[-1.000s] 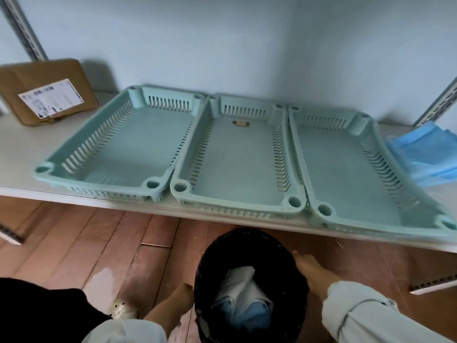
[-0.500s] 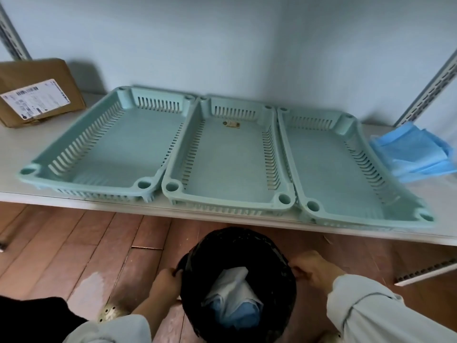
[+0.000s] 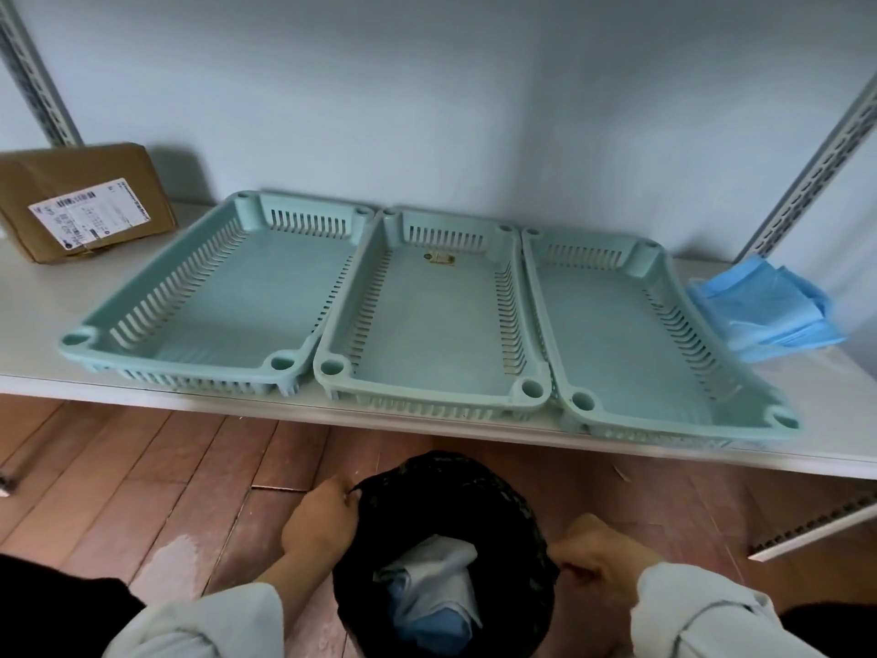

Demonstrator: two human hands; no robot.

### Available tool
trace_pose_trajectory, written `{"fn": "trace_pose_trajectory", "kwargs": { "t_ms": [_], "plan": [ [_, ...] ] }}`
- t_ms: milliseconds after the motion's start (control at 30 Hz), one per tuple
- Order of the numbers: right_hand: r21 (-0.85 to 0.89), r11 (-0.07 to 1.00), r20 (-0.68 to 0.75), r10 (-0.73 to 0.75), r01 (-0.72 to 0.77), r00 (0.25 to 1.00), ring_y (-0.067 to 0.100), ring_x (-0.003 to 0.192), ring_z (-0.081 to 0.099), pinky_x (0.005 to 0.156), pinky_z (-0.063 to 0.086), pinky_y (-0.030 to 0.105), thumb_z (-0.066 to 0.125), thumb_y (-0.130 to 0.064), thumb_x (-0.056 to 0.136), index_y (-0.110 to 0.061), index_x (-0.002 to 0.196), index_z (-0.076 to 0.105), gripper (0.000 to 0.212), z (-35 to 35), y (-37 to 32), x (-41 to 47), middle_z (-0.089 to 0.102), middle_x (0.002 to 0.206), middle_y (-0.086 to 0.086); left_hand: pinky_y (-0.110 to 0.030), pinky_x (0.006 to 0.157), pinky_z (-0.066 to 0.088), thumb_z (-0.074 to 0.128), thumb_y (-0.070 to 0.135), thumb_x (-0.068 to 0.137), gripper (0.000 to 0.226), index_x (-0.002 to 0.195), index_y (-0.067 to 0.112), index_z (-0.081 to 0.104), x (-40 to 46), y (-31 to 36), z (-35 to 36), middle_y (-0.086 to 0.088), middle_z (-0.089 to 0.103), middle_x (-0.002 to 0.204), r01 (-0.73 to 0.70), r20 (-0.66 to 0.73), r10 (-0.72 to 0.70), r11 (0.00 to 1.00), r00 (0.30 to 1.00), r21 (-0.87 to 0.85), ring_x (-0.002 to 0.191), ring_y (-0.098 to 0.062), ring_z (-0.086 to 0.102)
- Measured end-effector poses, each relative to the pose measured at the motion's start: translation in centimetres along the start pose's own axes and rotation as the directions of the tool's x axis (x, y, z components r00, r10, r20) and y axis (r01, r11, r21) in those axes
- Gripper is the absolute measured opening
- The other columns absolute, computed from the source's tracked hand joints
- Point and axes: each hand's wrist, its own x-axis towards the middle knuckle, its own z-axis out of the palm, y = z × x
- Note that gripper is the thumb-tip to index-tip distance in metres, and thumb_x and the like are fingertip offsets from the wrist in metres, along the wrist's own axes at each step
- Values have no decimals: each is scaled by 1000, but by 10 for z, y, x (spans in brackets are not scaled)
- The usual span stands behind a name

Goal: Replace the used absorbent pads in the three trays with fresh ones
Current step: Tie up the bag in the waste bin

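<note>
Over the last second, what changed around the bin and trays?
The left hand rose from beside the black bin to pinch its rim; the right hand now grips the opposite rim. The three trays stayed empty, and the blue pads stayed untouched.

I see three pale-green slotted plastic trays side by side along the shelf's front edge: left tray (image 3: 223, 301), middle tray (image 3: 432, 325), right tray (image 3: 631, 334), all bare inside. Fresh folded blue absorbent pads (image 3: 764, 311) lie stacked toward the shelf's right end. Used crumpled white-and-blue pads (image 3: 436, 586) sit in the black bin.
</note>
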Motion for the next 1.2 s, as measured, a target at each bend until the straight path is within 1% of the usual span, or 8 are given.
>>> {"fn": "trace_pose_trajectory", "kwargs": {
  "t_ms": [133,200,333,500,700,933,1100,1200],
  "plan": [
    [-348,933,-163,-162,97,973,21,96,60,78,47,26,63,-28,81,-14,88,41,27,4,4,5,58,103,5,-35,82,50,53,34,90,25,72,16,55,-3,23,6,-16,70,96,-7,47,9,999,999,-42,96,-33,65],
    [-352,927,-230,-218,127,949,22,95,61,78,47,26,61,-30,81,-15,87,43,24,5,5,6,61,103,6,-32,85,50,49,38,91,23,96,22,64,-9,32,11,-5,70,103,-68,27,67,996,997,62,102,-27,64],
    [87,979,-201,-165,185,966,17,60,60,61,51,30,58,-16,86,-10,65,56,22,4,9,20,61,67,6,-30,93,44,49,34,90,30,119,36,58,-11,30,14,7,68,113,-86,-8,88,986,996,145,113,-17,61],
    [524,852,114,-59,-10,992,24,66,62,53,56,30,60,-10,86,0,101,60,18,3,16,14,61,86,15,-26,82,48,61,12,82,33,116,10,61,-3,17,15,-8,68,96,28,68,-20,991,997,-128,94,-25,64],
    [341,940,-63,53,-28,997,28,74,59,44,51,27,71,8,77,8,105,48,36,7,31,27,57,98,24,-24,75,42,73,34,77,51,115,9,49,-6,4,14,-12,57,115,21,179,-27,999,983,35,105,-25,58],
    [-23,999,-268,-37,32,963,13,59,58,46,42,17,79,-26,75,-9,87,51,34,0,21,19,62,80,4,-26,71,39,54,33,92,24,87,15,40,-10,4,22,-13,63,112,-47,180,2,968,984,246,108,-29,59],
    [-49,997,-198,-64,56,978,13,41,61,44,48,24,67,-14,79,-6,83,53,17,4,20,22,64,50,2,-27,74,42,49,30,94,18,93,13,44,-12,7,25,-11,64,113,-52,132,20,969,991,243,105,-28,61],
    [-56,997,-95,-64,59,993,19,70,67,60,53,27,67,-25,76,-5,94,58,29,5,21,27,68,78,6,-30,78,49,48,28,95,16,97,12,45,-11,4,26,-12,66,110,-16,129,-9,981,992,192,98,-30,65]
  ]
}}
